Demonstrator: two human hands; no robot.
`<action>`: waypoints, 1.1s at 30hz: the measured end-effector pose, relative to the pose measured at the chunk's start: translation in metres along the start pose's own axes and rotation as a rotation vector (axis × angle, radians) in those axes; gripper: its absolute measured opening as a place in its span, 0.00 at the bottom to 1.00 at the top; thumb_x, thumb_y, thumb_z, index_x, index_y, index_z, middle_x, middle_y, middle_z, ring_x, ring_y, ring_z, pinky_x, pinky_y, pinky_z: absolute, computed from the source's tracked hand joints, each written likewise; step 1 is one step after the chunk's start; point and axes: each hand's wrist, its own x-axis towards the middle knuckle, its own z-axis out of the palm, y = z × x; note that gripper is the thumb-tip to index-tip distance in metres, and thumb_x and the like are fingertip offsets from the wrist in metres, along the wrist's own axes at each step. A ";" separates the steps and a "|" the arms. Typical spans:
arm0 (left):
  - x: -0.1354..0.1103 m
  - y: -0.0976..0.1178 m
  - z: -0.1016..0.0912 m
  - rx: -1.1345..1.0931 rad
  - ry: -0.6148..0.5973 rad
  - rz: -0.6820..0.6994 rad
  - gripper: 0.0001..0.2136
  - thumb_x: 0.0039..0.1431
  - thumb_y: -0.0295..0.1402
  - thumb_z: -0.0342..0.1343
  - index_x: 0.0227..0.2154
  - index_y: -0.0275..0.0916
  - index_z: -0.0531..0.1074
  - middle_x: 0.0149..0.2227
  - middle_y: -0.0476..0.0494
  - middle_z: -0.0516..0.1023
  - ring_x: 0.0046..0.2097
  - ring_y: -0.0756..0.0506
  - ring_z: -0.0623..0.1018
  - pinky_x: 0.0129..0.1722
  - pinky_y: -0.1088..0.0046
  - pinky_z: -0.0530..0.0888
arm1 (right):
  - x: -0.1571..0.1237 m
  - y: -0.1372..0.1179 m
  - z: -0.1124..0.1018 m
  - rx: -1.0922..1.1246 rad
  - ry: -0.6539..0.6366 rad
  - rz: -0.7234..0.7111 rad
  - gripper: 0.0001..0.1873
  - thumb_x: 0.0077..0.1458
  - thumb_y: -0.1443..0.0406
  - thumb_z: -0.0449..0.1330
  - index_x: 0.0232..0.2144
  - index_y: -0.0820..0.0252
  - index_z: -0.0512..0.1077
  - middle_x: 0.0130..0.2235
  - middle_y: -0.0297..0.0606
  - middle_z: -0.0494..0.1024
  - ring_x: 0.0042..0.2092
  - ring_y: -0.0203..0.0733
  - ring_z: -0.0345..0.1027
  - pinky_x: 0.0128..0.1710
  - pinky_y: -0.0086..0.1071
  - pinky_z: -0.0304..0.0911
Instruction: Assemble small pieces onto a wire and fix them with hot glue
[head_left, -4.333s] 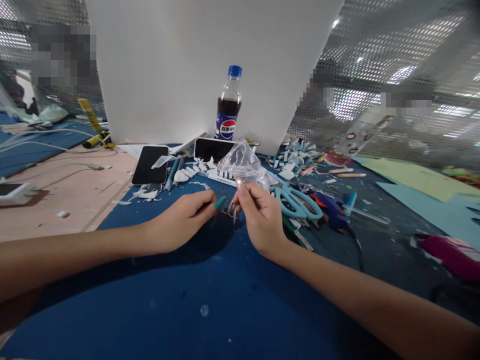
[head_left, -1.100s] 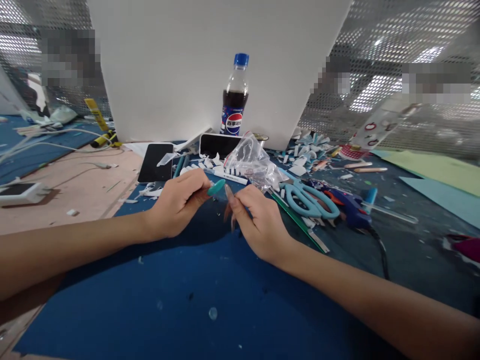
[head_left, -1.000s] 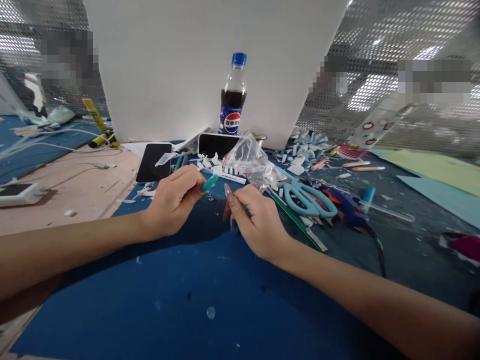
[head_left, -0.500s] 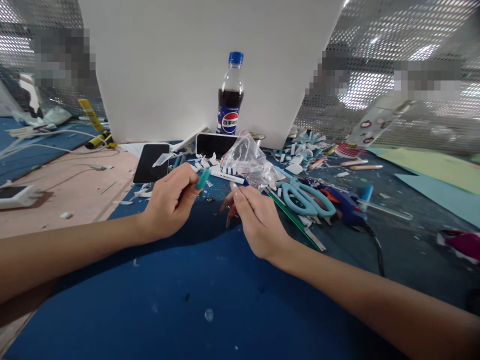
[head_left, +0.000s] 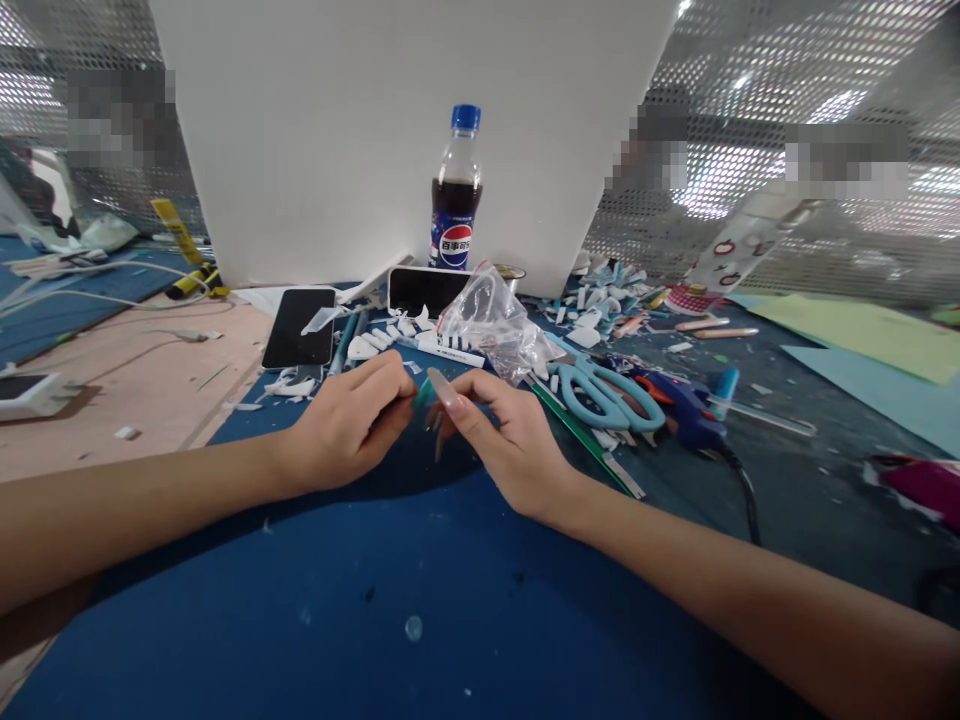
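My left hand (head_left: 352,425) is closed, pinching a small translucent teal piece (head_left: 424,393) between thumb and bent forefinger. Most of that piece is hidden by the fingers. From the other side my right hand (head_left: 510,430) meets its free end, the long-nailed thumb lying over it and the forefinger curled behind. The lower fingers of the right hand are blurred. Both hands hover above the blue mat (head_left: 360,600). Just beyond them lie white scraps (head_left: 375,340), a white pen-like stick (head_left: 454,352) and a clear zip bag (head_left: 499,325).
A cola bottle (head_left: 455,200) stands behind, before a white board (head_left: 337,120). Two phones, one a black-screened phone (head_left: 300,328), lie near the back. To the right are blue scissors (head_left: 600,390), a green strip (head_left: 581,435), a blue glue gun (head_left: 694,410) and coloured paper (head_left: 885,335).
The hands have come together. My left hand has turned and moved slightly right with the teal piece, and my right thumb now lies on its end.
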 end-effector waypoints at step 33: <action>0.005 -0.042 0.013 -0.111 -0.327 -0.435 0.10 0.54 0.29 0.50 0.39 0.37 0.58 0.34 0.44 0.66 0.38 0.45 0.65 0.40 0.67 0.64 | 0.002 0.005 0.002 0.176 0.111 0.121 0.19 0.59 0.59 0.51 0.19 0.60 0.62 0.19 0.30 0.69 0.19 0.28 0.65 0.23 0.26 0.62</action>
